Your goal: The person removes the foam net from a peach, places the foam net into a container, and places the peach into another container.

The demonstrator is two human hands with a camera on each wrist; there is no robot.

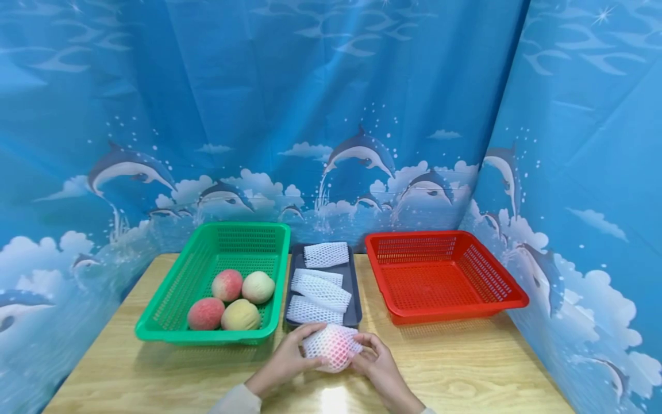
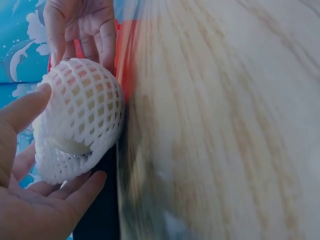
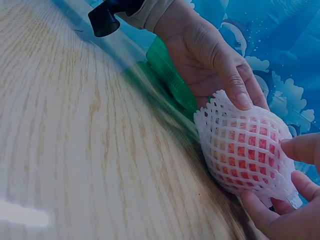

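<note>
A red-and-cream peach (image 1: 335,348) is wrapped in a white foam net (image 2: 87,107), near the table's front edge. My left hand (image 1: 291,357) holds it from the left, thumb on the near side and fingers behind. On the other side my right hand (image 1: 378,368) grips the net's right end between thumb and fingers. The right wrist view shows the red skin through the mesh, with the net's loose rim (image 3: 210,112) under the left thumb. In the left wrist view a gap in the net's end bares some pale fruit.
A green basket (image 1: 150,325) at left holds several peaches (image 1: 240,315). Behind the hands, a dark tray (image 1: 353,282) carries several flat foam nets (image 1: 326,255). A red basket (image 1: 455,313) stands at right on the wooden table (image 1: 465,368). A dolphin-print curtain (image 1: 331,103) hangs behind.
</note>
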